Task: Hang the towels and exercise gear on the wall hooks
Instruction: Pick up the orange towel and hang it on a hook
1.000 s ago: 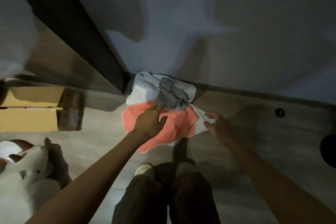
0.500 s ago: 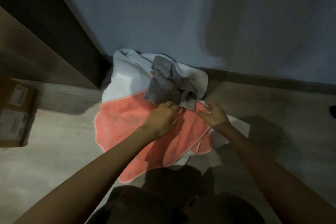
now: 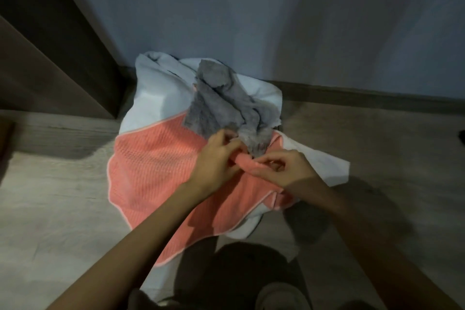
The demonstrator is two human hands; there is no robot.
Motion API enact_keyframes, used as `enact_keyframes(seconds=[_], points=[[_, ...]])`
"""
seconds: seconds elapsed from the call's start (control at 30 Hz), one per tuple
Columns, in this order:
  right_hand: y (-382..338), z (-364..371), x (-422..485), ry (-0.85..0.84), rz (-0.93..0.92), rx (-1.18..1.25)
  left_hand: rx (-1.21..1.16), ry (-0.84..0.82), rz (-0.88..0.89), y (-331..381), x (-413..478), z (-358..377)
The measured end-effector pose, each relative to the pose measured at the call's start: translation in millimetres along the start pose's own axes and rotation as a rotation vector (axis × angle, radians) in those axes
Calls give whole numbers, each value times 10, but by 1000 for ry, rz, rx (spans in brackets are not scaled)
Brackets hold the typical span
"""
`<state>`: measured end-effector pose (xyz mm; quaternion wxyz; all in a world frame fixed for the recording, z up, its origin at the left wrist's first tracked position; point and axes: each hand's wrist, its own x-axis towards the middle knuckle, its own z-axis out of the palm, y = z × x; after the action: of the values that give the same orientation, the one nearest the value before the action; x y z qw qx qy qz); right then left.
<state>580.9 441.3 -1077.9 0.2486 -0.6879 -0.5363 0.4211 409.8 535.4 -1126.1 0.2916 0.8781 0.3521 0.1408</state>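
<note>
Looking down at the wooden floor [image 3: 50, 184], we find a pile of cloths lying against the foot of the wall [image 3: 251, 20]. A coral towel [image 3: 156, 171] is spread over a white towel [image 3: 161, 93], and a crumpled grey cloth [image 3: 221, 108] sits on top, toward the wall. Our left hand [image 3: 216, 161] and right hand [image 3: 284, 171] meet at the coral towel's far edge, just below the grey cloth. Each curls fingers and thumb round a small raised fold of the coral fabric, pinching it. The hands nearly touch. A dark panel [image 3: 50, 45] stands left of the pile, and a pale slipper [image 3: 281, 294] shows at the bottom edge.
</note>
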Motion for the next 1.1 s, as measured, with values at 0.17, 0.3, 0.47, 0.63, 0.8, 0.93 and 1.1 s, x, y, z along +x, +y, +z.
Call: enact_keyframes(seconds=[0.17, 0.3, 0.47, 0.63, 0.8, 0.93, 1.1], points=[[143, 37, -15, 172, 12, -11, 102, 134, 8, -61, -230, -190], [473, 72, 226, 259, 334, -153, 49, 224, -29, -156, -438, -391], [499, 202, 343, 288, 323, -168, 64, 229, -53, -259, -583, -481], [196, -112, 239, 497, 87, 152, -98, 380, -112, -318, -545, -691], [-408, -568, 245, 782, -108, 264, -435, 497, -197, -152, -196, -1095], [-660, -742, 319, 787, -148, 348, -458, 515, -162, -35, 89, -1440], [-1107, -982, 245, 733, -136, 416, -462, 464, -222, 319, 372, -1959]])
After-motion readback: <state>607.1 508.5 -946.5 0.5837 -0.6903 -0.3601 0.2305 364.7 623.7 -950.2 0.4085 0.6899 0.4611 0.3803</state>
